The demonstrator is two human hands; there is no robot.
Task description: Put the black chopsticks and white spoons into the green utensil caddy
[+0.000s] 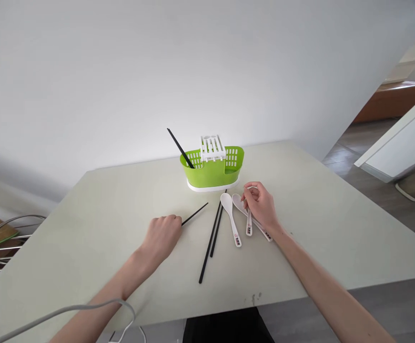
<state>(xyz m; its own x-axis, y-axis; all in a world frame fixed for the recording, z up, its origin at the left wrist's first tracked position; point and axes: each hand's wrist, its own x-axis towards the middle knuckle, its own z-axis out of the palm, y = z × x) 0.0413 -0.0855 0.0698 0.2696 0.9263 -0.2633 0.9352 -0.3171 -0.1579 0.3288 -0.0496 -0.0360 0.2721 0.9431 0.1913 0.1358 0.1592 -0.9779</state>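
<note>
My left hand (162, 236) is closed around a black chopstick (195, 214), whose thin end sticks out to the right above the table. My right hand (260, 202) is curled over the white spoons, its fingers closed on a spoon (249, 225); the handle points down toward me and the bowl is hidden by the fingers. Beneath this hand lies another white spoon (237, 202), slanting to the right. A third spoon (230, 219) lies to its left, bowl away from me. Two black chopsticks (210, 243) rest side by side between my hands.
A green cutlery basket (210, 175) with a white slotted rack (212, 147) stands by the wall, black chopsticks (179, 146) leaning in its left compartment. A grey cable (75, 307) crosses the near left. A metal rack (3, 245) stands left of the table (114, 200).
</note>
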